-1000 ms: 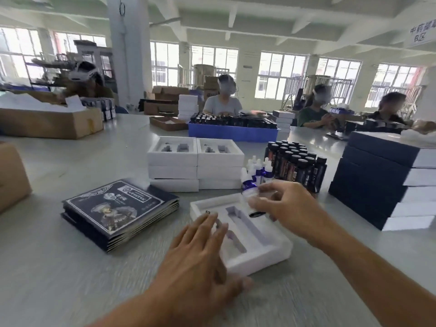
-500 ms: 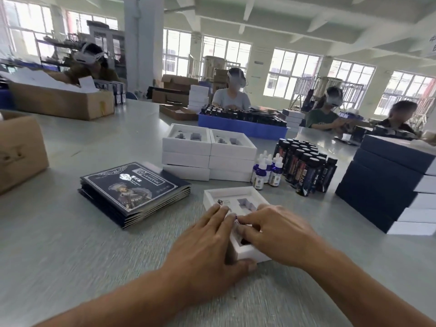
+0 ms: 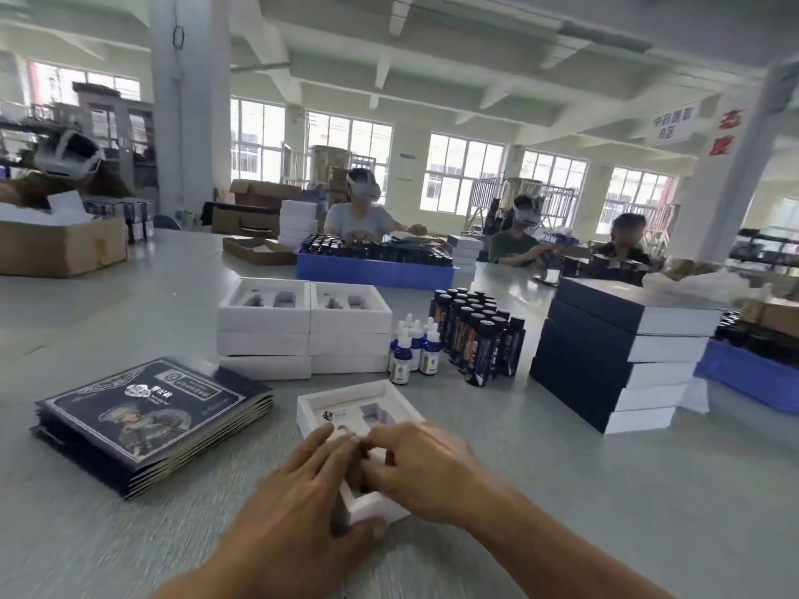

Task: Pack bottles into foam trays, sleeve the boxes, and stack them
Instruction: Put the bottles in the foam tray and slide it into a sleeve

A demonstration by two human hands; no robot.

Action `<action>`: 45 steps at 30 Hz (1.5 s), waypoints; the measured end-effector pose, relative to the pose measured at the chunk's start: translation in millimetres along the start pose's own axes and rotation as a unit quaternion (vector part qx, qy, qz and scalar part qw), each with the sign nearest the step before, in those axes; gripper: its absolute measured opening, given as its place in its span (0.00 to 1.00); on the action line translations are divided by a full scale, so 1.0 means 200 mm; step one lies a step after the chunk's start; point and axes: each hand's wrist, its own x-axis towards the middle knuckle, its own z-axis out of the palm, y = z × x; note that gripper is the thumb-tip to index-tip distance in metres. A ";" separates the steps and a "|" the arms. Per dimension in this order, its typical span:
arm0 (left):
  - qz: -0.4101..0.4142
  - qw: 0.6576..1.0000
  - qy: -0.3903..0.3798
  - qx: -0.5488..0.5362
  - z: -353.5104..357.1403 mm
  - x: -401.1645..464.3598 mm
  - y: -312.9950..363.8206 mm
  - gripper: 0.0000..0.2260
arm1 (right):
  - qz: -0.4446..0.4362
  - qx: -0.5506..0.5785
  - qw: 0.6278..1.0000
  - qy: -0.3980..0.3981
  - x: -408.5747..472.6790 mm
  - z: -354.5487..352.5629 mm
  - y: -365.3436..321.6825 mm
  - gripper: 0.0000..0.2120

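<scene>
A white foam tray [image 3: 361, 404] lies on the grey table in front of me. My left hand [image 3: 302, 490] rests on its near left part with fingers straight and the thumb at the near edge. My right hand [image 3: 426, 466] has its fingers curled down over a slot in the tray, on a small dropper bottle that is almost wholly hidden between the two hands. Behind the tray stand more blue dropper bottles [image 3: 415, 350] and a cluster of tall dark bottles [image 3: 475, 335].
Two stacks of white foam trays [image 3: 302, 335] stand behind, flat dark printed sleeves [image 3: 147, 419] lie at left, and sleeved dark boxes [image 3: 614, 361] are stacked at right. A blue crate [image 3: 376, 272], a cardboard box [image 3: 60, 248] and seated people are farther back.
My right hand brought the dropper bottle down from above into the tray. Both hands now sit close together over the tray's near part, and the view has tilted up slightly.
</scene>
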 end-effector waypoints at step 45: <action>0.083 0.996 0.013 -0.020 0.15 0.22 0.16 0.33 | 0.229 0.165 0.909 0.308 0.36 -0.20 0.74 0.16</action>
